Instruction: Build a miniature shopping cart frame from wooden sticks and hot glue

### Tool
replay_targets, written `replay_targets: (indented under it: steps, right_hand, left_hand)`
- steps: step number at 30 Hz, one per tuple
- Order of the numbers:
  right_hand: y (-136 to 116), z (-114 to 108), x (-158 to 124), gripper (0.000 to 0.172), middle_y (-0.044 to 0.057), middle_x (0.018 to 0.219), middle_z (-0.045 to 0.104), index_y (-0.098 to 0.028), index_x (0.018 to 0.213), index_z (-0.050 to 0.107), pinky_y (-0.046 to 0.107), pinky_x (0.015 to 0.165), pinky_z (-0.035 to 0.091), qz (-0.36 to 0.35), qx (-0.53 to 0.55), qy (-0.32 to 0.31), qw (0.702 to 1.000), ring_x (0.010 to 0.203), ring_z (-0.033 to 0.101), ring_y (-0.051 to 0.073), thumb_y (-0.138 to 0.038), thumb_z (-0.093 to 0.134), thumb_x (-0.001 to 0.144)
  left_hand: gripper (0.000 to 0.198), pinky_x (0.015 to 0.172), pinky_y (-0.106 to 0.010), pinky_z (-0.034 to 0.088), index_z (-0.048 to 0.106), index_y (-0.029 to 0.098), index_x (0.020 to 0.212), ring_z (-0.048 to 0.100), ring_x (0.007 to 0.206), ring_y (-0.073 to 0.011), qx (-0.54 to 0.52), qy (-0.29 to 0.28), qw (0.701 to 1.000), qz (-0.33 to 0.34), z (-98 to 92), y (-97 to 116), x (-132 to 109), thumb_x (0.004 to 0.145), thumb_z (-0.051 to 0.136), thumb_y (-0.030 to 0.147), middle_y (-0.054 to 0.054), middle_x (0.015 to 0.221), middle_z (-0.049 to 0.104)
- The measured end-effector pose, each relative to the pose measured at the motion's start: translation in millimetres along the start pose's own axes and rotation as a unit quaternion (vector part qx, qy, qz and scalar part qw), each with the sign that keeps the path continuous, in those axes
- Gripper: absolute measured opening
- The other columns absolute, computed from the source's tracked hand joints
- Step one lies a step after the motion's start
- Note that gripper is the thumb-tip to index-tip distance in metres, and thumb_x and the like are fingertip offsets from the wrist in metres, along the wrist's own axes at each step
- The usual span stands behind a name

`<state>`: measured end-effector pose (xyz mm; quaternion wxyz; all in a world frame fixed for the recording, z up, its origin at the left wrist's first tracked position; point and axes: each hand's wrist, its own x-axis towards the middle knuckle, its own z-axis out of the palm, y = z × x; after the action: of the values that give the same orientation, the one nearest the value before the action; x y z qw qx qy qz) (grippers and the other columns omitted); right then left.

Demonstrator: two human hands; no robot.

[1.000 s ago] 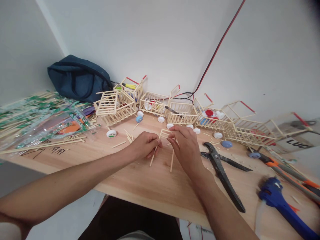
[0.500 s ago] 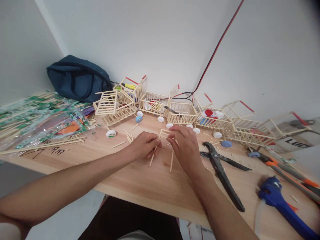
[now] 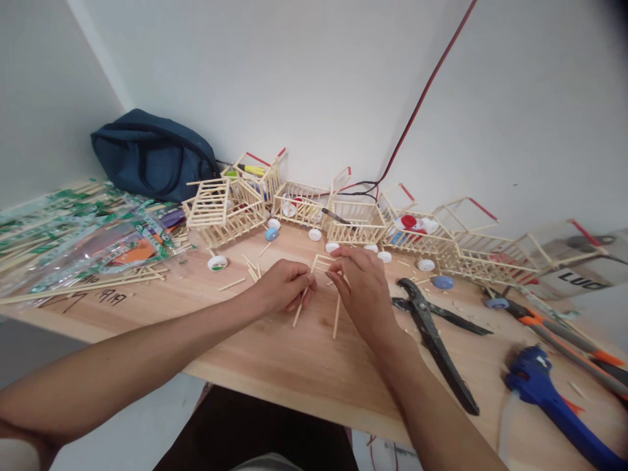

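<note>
Pale ladder-like frame of thin wooden sticks (image 3: 297, 315) was held mid-picture

The left hand (image 3: 286, 285), at the centre of the picture, pinched the frame's left-hand long stick between thumb and fingers, with the stick's lower end sticking out below the fingertips. The right hand (image 3: 366, 282), just right of centre, had its thumb and fingertips drawn together on the right end of the short crossbars; the other long stick ran down beneath it. Whether the frame touched the light wooden tabletop (image 3: 272, 353) under the hands could not be told.

Short cut pieces of pale stick (image 3: 232, 284) lay left of the left hand, near a white round plastic cap (image 3: 217, 263). Beyond both hands, a row of small stick-built carts with red-tipped handles (image 3: 354, 237) crossed the middle of the picture. Near the right forearm lay black metal long-handled pliers (image 3: 434, 338), with a blue oval plastic cap (image 3: 444, 282) above them. A blue plastic glue gun (image 3: 532, 376) sat at lower right, below an orange-and-grey-handled tool (image 3: 574, 339). Clear plastic packets with green print (image 3: 98, 239) were heaped at the left, beside a navy fabric bag (image 3: 157, 157). Along the pale wall, a red-and-black cable (image 3: 434, 78) rose toward the upper right.
</note>
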<state>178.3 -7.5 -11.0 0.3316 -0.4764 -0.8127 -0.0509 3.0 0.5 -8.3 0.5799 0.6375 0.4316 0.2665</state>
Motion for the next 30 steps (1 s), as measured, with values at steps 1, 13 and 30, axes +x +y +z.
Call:
replay_targets:
  steps: [1,13,30]
  right_hand:
    - [-0.1,-0.1,0.0,0.006,0.008,0.107,0.066,-0.019,0.079,0.061,0.042,0.090,0.041,0.000,0.001,0.001,1.000,0.103,0.054,0.024,-0.016,0.060,0.084]
    - [-0.8,-1.0,0.6,0.007,0.007,0.107,0.066,-0.020,0.078,0.061,0.042,0.090,0.041,0.006,0.006,0.000,1.000,0.104,0.054,0.025,-0.014,0.061,0.083]
    - [-0.5,-0.7,0.3,0.008,0.008,0.107,0.066,-0.020,0.078,0.061,0.043,0.090,0.041,0.002,0.007,0.002,1.000,0.105,0.054,0.025,-0.015,0.059,0.084]
  left_hand:
    - [0.026,0.036,-0.018,0.022,0.054,0.012,0.070,0.036,0.032,-0.0039,-0.001,0.000,1.000,0.001,0.0,-0.1,0.0,0.089,0.041,0.025,0.004,0.052,0.053]
    - [0.026,0.036,-0.019,0.022,0.055,0.012,0.071,0.036,0.032,-0.0042,-0.001,0.000,1.000,0.002,-0.1,-0.8,-0.2,0.089,0.041,0.025,0.004,0.052,0.054]
    - [0.026,0.036,-0.019,0.022,0.054,0.013,0.069,0.036,0.032,-0.0045,0.003,0.002,1.000,-0.005,-0.1,1.5,-0.4,0.088,0.041,0.025,0.003,0.052,0.054]
